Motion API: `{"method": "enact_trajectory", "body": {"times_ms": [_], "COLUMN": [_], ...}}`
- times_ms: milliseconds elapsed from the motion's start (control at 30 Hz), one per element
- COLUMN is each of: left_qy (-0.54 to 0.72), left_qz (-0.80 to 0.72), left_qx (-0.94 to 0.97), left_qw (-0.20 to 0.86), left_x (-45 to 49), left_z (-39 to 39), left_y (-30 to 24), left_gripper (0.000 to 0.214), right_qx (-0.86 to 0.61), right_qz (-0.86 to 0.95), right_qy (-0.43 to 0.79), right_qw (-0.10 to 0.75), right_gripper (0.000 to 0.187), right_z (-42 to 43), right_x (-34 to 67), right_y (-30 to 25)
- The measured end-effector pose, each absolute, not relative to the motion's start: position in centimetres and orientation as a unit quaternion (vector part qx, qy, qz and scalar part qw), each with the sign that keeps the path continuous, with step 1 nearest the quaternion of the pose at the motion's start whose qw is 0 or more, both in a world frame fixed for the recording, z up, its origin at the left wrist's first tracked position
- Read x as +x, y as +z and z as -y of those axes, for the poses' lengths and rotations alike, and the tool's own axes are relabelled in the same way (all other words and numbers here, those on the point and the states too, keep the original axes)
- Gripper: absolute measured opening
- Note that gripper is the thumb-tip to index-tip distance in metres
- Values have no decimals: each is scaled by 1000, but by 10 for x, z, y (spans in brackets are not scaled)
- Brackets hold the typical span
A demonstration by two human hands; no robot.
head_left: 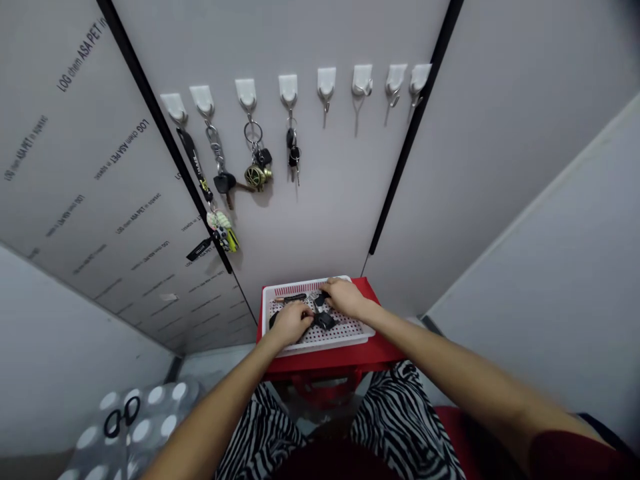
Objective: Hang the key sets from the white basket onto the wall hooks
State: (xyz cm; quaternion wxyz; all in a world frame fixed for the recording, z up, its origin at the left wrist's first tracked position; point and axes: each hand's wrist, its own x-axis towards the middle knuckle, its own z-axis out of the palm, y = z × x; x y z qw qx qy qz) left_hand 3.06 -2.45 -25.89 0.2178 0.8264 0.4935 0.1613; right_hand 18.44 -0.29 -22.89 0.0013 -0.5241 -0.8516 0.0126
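Note:
A white plastic basket (345,339) with a perforated bottom holds several loose keys and dark key fobs. My left hand (293,323) reaches into its left half, fingers curled and pinched near a black key fob (325,321); what they grip, if anything, is hidden. Toward the back right of the basket, my right hand (344,296) has its fingers bent around a bunch of keys (319,298) with black heads. A dark elongated item (295,298) lies along the basket's back left, partly behind my left hand.
Several white adhesive hooks (327,81) run along the wall panel. Those on the left carry keys, including a ring with a brass-coloured charm (256,176) and a long strap keychain (190,152). The basket rests on a red stand (320,363). Black-handled scissors (123,417) lie at lower left.

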Motion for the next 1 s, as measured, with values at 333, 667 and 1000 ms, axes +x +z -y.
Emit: {"method": "enact_trajectory", "body": {"times_ms": [333,667,1000], "left_qy": [267,452,554], "left_qz": [-547,-393,-373], "left_qx": [730,631,720], "left_qw": [310,493,189], "left_x": [27,49,58], "left_z": [18,0,-16], "left_y": [-253,-182,-20], "left_gripper": [30,22,23], "right_qx": [-502,-479,-410], "right_qz": [830,700,636], "right_qy": [206,407,264], "right_qw": [131,339,598], "right_gripper": [20,16,9], "right_z": [-3,-4,-42], "right_x": [192,192,178], "right_y": [-223,-135,7]}}
